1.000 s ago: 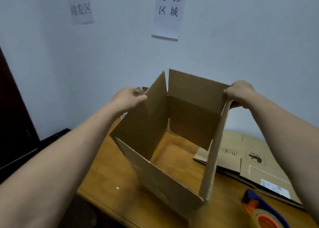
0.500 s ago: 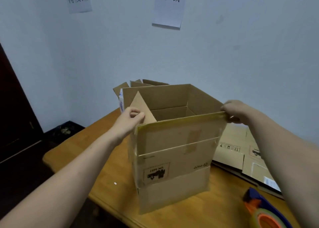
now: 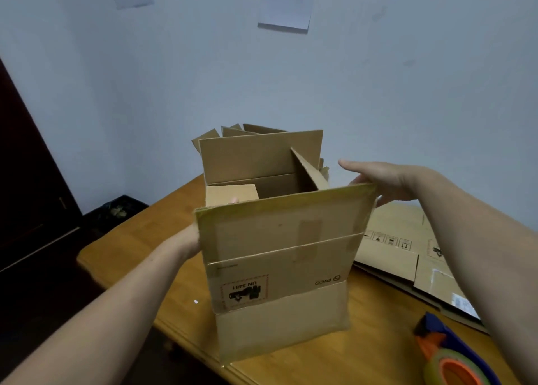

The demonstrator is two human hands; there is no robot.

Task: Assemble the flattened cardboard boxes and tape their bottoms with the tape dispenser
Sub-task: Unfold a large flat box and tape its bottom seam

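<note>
My right hand (image 3: 387, 180) has let go of the near flap's corner it was gripping half a second ago and now lies open, fingers straight. My left hand (image 3: 194, 234) has dropped behind that flap, and the left short flap (image 3: 231, 193) has gone from upright to nearly flat. One fingertip shows on it, but I cannot tell how the rest of that hand lies. The box (image 3: 279, 253) stands print-upside-down by the table's (image 3: 116, 256) near edge, open end up. The right short flap (image 3: 308, 167) is only partly folded and tilts inward, just to the left of my right palm, its fold line running away from me. I judge a leftward push by the right hand, the nearer one, should lay it down. The tape dispenser (image 3: 448, 358) waits untouched at the near right edge.
</note>
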